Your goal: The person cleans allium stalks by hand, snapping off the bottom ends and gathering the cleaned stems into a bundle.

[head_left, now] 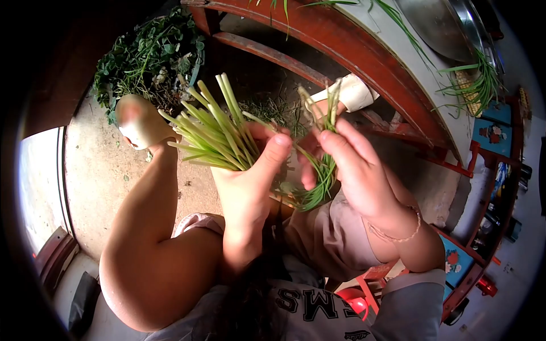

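While the left hand (244, 184) wraps a thick bundle of pale green stalks (222, 133), thumb pressed across, likely to keep them together, the right hand (361, 170) pinches a smaller bunch (325, 176) between thumb and fingers, just beside the left. Its pale tips poke up past the right fingertips, green ends drooping below, probably because the grip supports only the middle. Both are held over the lap (318, 233), presumably for easy reach. Leafy greens (151, 54) lie heaped on the floor (85, 165) beyond the left hand; a table (369, 51) with a metal basin (435, 28) stands beyond the right.
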`<state>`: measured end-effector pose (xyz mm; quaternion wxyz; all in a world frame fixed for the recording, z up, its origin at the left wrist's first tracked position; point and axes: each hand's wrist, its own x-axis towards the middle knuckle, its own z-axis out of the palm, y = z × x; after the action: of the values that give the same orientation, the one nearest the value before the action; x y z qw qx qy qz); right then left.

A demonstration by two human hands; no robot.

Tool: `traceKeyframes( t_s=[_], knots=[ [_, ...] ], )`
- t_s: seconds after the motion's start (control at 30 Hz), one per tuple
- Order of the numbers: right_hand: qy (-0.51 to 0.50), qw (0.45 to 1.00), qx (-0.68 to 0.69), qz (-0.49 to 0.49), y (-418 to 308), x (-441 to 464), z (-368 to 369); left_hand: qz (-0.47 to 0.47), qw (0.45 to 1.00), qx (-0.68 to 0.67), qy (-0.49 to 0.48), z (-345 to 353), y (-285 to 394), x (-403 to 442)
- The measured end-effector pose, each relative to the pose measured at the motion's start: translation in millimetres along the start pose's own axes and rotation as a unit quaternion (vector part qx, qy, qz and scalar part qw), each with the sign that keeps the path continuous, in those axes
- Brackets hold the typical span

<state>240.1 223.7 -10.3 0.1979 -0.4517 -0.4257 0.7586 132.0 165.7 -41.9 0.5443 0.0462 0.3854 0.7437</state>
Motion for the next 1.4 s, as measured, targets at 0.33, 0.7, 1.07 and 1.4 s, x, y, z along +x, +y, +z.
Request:
traceKeyframes(
  t_s=[0.33, 0.7, 1.07, 1.4],
  knots=[
    [-0.026, 1.0, 0.012, -0.008, -7, 9, -21, -0.032, 0.999, 0.006, 0.018, -16, -1, 7],
    [-0.076, 0.993, -0.094, -0.008, -4, 6, -5, -0.051, 0.998, -0.003, -0.023, -20, 1, 7],
    [-0.065, 0.996, 0.063, 0.017, -6, 4, -4, -0.001, 0.982, 0.189, -0.014, -9, -3, 5],
    [0.134, 0.954, -0.183, -0.196, 5, 16, -15, 0.052, 0.969, 0.238, 0.037, -6, -4, 2]
  ],
)
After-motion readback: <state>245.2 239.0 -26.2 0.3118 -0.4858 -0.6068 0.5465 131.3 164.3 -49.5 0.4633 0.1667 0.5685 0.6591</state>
